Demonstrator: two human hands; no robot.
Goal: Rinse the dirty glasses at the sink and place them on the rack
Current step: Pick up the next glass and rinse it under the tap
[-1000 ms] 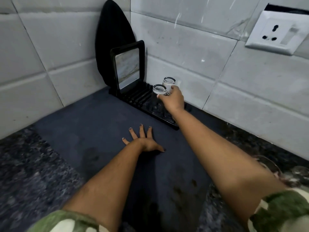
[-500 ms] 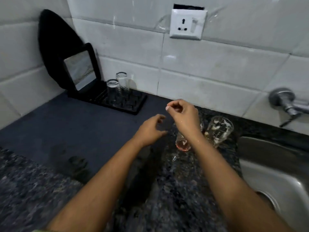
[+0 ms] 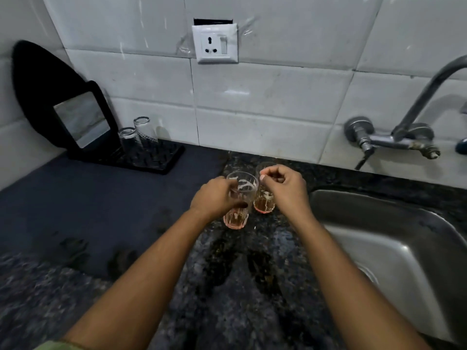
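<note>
Two dirty glasses with pinkish dregs stand on the dark granite counter just left of the sink [image 3: 394, 238]. My left hand [image 3: 214, 197] is wrapped around the nearer dirty glass [image 3: 240, 200]. My right hand [image 3: 284, 189] grips the farther dirty glass [image 3: 264, 202], covering most of its upper part. Both glass bases rest on the counter. At the back left, two clean glasses [image 3: 136, 141] stand upside down on the black rack [image 3: 166, 160].
A steel tap [image 3: 404, 132] juts from the tiled wall above the sink. A dark mat [image 3: 88, 198] covers the counter's left part. A black-framed mirror [image 3: 82, 118] leans at the rack's left end. A wall socket [image 3: 214, 42] sits above.
My right hand left the glass on the rack and both hands moved right to the two dirty glasses by the sink, closing on one each. The view swung right.
</note>
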